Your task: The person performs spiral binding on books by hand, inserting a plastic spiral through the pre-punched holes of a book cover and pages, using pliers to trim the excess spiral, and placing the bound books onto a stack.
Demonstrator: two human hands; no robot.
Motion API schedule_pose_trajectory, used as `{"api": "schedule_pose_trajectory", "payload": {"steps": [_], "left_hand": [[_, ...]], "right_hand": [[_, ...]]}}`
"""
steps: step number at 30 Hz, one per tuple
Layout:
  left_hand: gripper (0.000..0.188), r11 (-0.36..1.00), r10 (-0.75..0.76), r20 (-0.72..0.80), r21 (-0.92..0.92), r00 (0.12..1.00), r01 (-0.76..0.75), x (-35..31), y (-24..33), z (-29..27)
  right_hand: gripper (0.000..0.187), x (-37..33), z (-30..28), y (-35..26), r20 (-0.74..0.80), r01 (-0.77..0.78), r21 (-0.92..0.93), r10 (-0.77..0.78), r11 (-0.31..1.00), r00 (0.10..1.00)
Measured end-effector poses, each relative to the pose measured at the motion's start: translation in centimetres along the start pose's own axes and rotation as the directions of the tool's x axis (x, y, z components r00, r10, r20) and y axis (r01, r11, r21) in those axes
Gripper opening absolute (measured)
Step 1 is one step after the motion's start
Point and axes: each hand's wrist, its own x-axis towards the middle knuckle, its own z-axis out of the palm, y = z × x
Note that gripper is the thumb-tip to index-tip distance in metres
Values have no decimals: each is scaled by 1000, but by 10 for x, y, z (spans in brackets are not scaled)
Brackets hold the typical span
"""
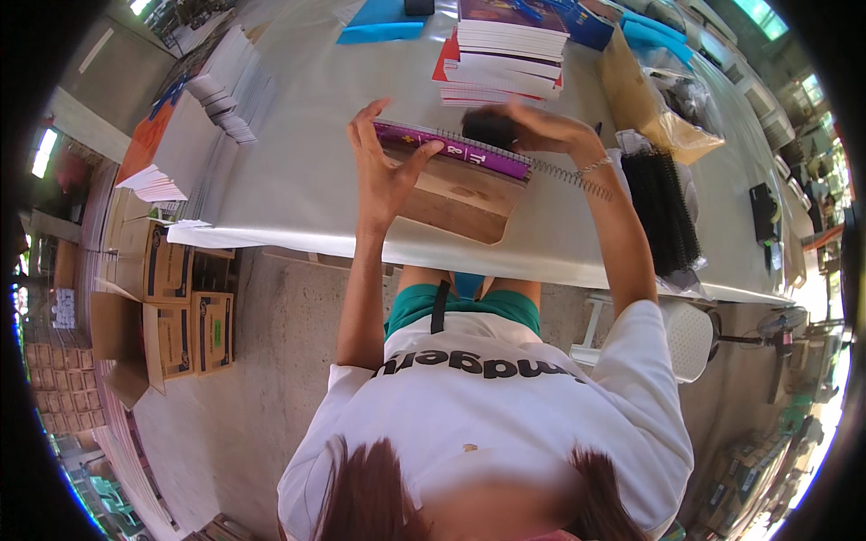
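A purple-covered book stands tilted on a wooden board at the table's near edge. My left hand grips the book by its left part, thumb on the purple side and fingers behind. A wire spiral coil runs along the book's far edge, its loose tail sticking out past the right end below my right wrist. My right hand, a little blurred, is closed against a black rounded object just behind the coil. Its fingertips are partly hidden.
Stacked books stand at the far middle, more book piles at the left edge. Rightward lie a bundle of black coils, a brown paper bag and a black box-like item. Cardboard boxes sit on the floor left.
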Motion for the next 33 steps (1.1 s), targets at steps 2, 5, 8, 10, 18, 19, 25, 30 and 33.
{"api": "schedule_pose_trajectory", "payload": {"steps": [2, 5, 8, 10, 18, 19, 25, 30, 33], "left_hand": [[79, 991, -56, -38, -126, 998, 51, -3, -12, 0], [77, 816, -281, 143, -484, 949, 315, -3, -2, -5], [73, 849, -261, 95, -450, 960, 276, 0, -3, -2], [71, 847, -271, 136, -437, 953, 303, -1, -10, -7], [57, 810, -290, 165, -483, 943, 334, -1, -11, -8], [56, 778, -311, 187, -513, 932, 363, -1, -9, -8], [53, 769, -302, 195, -529, 933, 359, 2, -7, -7], [49, 752, -319, 236, -526, 918, 396, -4, -15, -15], [46, 761, -290, 222, -536, 931, 365, 1, -7, -8]], "right_hand": [[77, -7, 15, -15, 46, 25, 111, -30, 994, 999], [76, -1, 36, -39, -93, -158, -382, 133, 910, 987], [77, 6, 17, -37, -32, -191, -368, 193, 910, 981], [77, 2, 28, -44, 98, -2, -306, 33, 952, 995], [82, 6, 35, -43, -106, 99, -7, -100, 995, 989], [80, 5, 40, -48, -20, 104, -380, -120, 919, 993], [85, 33, 14, -31, -114, -131, -385, 94, 913, 989], [84, 50, 43, -38, -107, -211, -689, 190, 694, 976], [78, 48, 11, -28, -308, -369, -678, 210, 636, 928]]}}
